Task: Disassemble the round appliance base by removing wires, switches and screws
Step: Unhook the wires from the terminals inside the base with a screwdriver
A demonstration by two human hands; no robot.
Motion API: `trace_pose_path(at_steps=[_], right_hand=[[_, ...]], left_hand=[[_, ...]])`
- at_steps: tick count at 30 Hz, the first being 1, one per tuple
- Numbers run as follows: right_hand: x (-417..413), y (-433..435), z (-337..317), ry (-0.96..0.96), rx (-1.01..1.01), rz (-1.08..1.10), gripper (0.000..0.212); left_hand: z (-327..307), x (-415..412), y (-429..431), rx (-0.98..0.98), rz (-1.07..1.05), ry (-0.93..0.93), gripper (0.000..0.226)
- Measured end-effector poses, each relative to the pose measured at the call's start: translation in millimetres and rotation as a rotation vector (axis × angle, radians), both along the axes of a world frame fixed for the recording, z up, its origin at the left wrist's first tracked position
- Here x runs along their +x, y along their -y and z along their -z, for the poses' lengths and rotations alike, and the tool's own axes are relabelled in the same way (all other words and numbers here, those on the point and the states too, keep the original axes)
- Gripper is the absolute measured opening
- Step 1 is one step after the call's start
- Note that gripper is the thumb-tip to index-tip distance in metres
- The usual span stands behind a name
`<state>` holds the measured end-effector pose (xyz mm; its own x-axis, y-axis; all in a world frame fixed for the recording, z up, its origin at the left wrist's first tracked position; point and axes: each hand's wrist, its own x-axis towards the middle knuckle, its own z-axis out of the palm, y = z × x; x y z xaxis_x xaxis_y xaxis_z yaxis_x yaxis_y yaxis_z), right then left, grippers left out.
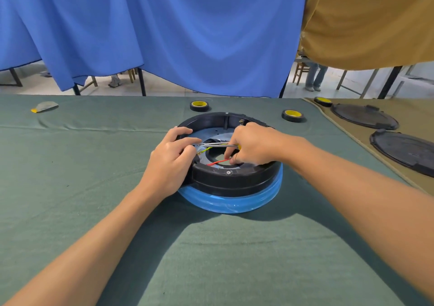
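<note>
The round base [229, 181], a black ring sitting on a blue band, lies on the green cloth-covered surface [70, 188] with its open side up. A screw [229, 172] shows on the base's near rim.

The left hand [170, 160] lies over the left rim of the base, fingers [185, 141] curled over the edge and gripping it. Their tips reach inside, next to a yellow-green wire [204, 150]; whether they touch that wire cannot be told.

The right hand [253, 146] reaches in from the right side of the base, its fingers clenched around a slim metal tool [216, 144]. The tool lies nearly level across the base's middle opening, its tip pointing toward the left hand. A red wire [218, 162] runs across the inside of the base just under the right hand.

Beyond the base are two rolls of black tape with yellow cores, one [199, 106] behind it to the left and another [292, 115] behind it to the right. A third roll [323, 101] and two round black lids [364, 116] [404, 151] lie farther right of the base on a tan cloth [352, 139]. Far left of the base is a small grey and yellow scrap [44, 106]. A blue curtain [164, 28] hangs behind the base.
</note>
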<state>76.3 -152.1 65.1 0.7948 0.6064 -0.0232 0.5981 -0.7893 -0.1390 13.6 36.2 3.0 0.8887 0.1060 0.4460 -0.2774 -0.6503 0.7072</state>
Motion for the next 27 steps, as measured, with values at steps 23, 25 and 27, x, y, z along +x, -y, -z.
trace_pose_path(at_steps=[23, 25, 27], right_hand=[[-23, 95, -70, -0.312, 0.95, 0.249, 0.009], [-22, 112, -55, -0.267, 0.869, 0.373, 0.01], [-22, 128, -35, -0.222, 0.764, 0.49, 0.009]], left_hand=[[-27, -16, 27, 0.39, 0.004, 0.094, 0.041], [-30, -21, 36, 0.527, 0.012, 0.119, 0.042], [-29, -24, 43, 0.609, 0.011, 0.151, 0.038]])
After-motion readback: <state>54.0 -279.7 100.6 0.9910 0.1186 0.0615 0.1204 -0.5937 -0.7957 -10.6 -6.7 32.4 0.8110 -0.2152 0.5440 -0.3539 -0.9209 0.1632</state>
